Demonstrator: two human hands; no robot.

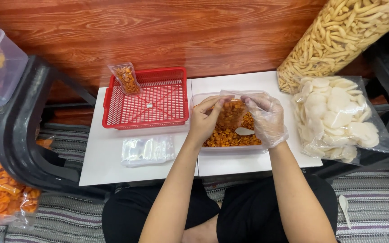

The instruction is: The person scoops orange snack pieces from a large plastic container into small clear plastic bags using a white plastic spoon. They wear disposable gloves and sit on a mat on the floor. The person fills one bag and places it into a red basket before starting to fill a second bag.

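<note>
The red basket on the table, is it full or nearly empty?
Nearly empty. The red basket holds only one small filled snack pouch leaning in its back left corner; the mesh floor shows bare elsewhere.

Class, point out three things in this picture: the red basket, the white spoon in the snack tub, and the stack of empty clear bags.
red basket [113, 96], head view, left wall.
white spoon [244, 131], head view, its bowl.
stack of empty clear bags [147, 150], head view, middle of the top bag.

Red basket [158, 105] holding one filled snack pouch [126, 78], stack of empty clear bags [148, 150], bag of white crackers [338, 118], sack of pale stick snacks [338, 33], white spoon [344, 208] on striped mat [374, 211]
</note>
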